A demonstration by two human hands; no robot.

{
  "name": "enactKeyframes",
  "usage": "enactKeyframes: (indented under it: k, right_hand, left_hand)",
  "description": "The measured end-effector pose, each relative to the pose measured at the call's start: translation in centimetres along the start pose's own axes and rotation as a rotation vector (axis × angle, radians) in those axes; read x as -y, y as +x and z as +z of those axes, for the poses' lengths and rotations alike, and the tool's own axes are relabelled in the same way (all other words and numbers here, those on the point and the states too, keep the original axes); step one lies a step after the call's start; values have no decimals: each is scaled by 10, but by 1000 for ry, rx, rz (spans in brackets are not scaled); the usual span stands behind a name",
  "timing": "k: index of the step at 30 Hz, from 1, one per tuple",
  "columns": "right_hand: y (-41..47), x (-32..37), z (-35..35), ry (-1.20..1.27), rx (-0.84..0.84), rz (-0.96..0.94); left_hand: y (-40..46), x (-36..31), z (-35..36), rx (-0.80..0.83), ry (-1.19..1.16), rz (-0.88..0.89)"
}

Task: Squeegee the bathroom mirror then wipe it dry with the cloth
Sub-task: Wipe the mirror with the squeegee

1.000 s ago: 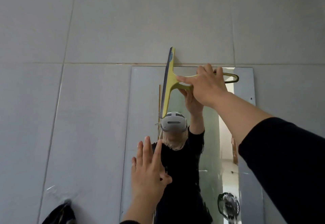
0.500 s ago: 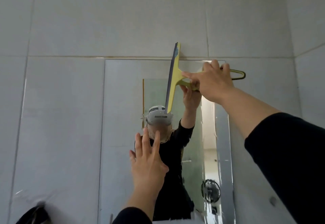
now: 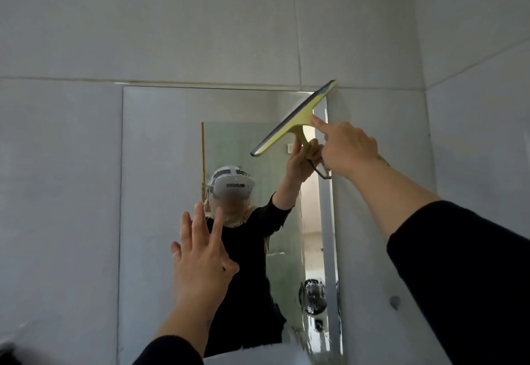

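A tall frameless mirror [image 3: 160, 181] hangs on the grey tiled wall. My right hand [image 3: 348, 146] grips the handle of a yellow-green squeegee [image 3: 295, 119], index finger stretched along it. The blade lies tilted across the mirror's top right corner, its upper end past the mirror's edge. My left hand [image 3: 200, 253] is raised flat, fingers spread, in front of the mirror's lower middle; whether it touches the glass I cannot tell. No cloth is visible.
Grey wall tiles [image 3: 57, 192] surround the mirror, with a corner to a side wall at the right. A small round stud [image 3: 395, 301] sits on the wall right of the mirror. The mirror reflects a person in black and a small fan [image 3: 312, 296].
The squeegee has moved right to the mirror's top right corner and turned from nearly upright to slanted. The view shifted, so the mirror sits further right. My left hand stays raised and spread.
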State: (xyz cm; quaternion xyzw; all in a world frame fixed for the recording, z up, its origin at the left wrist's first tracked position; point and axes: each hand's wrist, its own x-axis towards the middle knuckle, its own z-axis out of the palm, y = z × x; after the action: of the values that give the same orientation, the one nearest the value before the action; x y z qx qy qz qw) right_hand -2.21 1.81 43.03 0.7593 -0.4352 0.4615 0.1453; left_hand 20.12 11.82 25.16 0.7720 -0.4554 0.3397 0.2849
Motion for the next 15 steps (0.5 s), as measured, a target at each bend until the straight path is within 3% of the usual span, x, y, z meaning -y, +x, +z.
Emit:
enactKeyframes:
  k: [7,15]
  right_hand:
    - [-28,22,12,135,29,123]
    - [-54,55,29,452,70,256]
  left_hand:
    - [-1,7,5,-36,-29,28]
    - [0,9,2,-105,-48,39]
